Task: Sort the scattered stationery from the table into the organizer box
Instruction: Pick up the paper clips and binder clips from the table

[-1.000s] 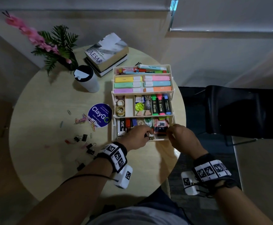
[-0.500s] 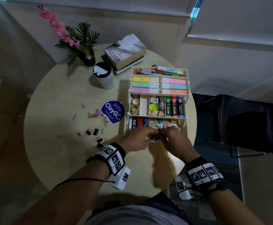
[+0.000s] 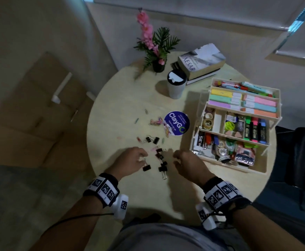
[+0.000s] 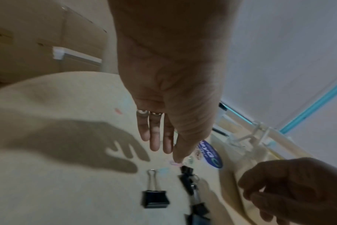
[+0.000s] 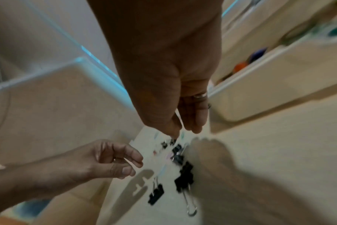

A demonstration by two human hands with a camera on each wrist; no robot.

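Observation:
Several black binder clips [image 3: 159, 156] lie scattered on the round table [image 3: 122, 98], between my two hands. My left hand [image 3: 142, 159] hovers just left of them, its fingers relaxed and holding nothing; one clip [image 4: 154, 201] lies below its fingertips [image 4: 154, 146]. My right hand [image 3: 176, 159] hangs just right of the clips with loosely curled fingers, and it holds nothing either. Coloured paper clips [image 3: 156, 122] lie farther back. The tiered organizer box [image 3: 256, 169] stands at the right, filled with highlighters, markers and tape.
A round blue ClayGo sticker [image 3: 177, 123] lies left of the box. Behind it stand a white cup with a black lid [image 3: 176, 86], stacked books [image 3: 200, 63] and a potted pink flower [image 3: 155, 49]. A black chair [image 3: 298, 151] is at the right.
Both hands have left the organizer's front tier and moved left to the binder clips. The head view has swung left, so the box now sits at the right.

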